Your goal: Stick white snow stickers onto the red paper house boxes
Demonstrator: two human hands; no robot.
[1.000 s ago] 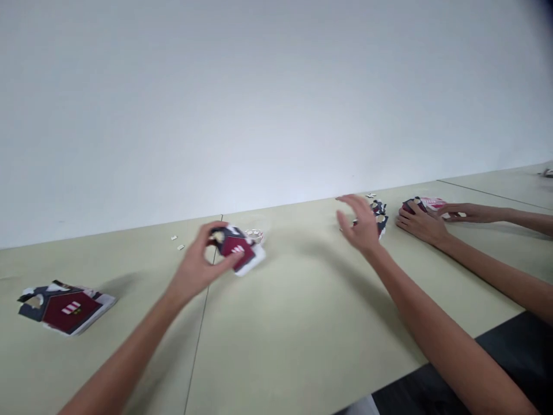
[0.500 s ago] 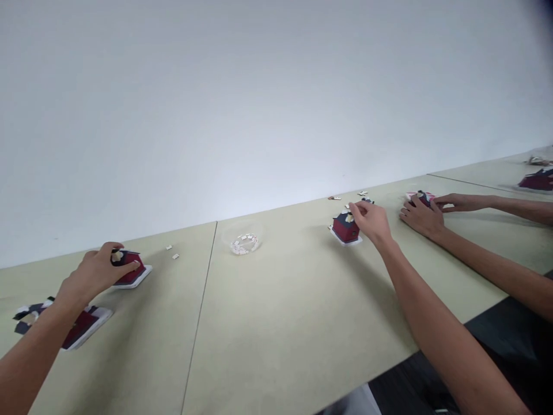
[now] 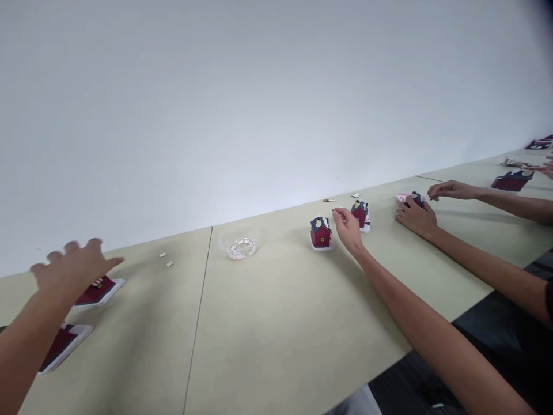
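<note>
Currently, two small red houses are standing upright on white bases on the bench point(image 3: 280, 340), each with a dark roof. The left house point(image 3: 320, 233) is showing a small yellow window, and the right house point(image 3: 360, 215) is standing farther along, near the bench's back edge. The right hand point(image 3: 348, 227) is positioned between them, touching neither. Its fingers point(image 3: 336, 212) are curled partway closed and are pointing toward the left house; whether they are gripping a small piece cannot be determined from this view. Just behind the hand, a tan scrap point(image 3: 328, 200) and a pale scrap point(image 3: 355, 195) are lying on the bench.

Toward the left, a clear bowl point(image 3: 239, 229) is holding white pieces point(image 3: 239, 251). Two white scraps point(image 3: 166, 259) are lying beyond it, near the back edge. The left hand point(image 3: 71, 268) is blurred and hovering, with its fingers point(image 3: 101, 256) spread wide open and holding nothing. It is extending over a red panel point(image 3: 98, 290) on a white backing, and a second panel point(image 3: 64, 344) is lying nearer the bench's front edge.

At right, a co-worker's near hand point(image 3: 415, 218) and far hand point(image 3: 451, 190) are working on a pink-and-red piece point(image 3: 408, 199). Beyond them, another hand point(image 3: 546, 168) is reaching in near a dark red panel point(image 3: 512, 181).
</note>
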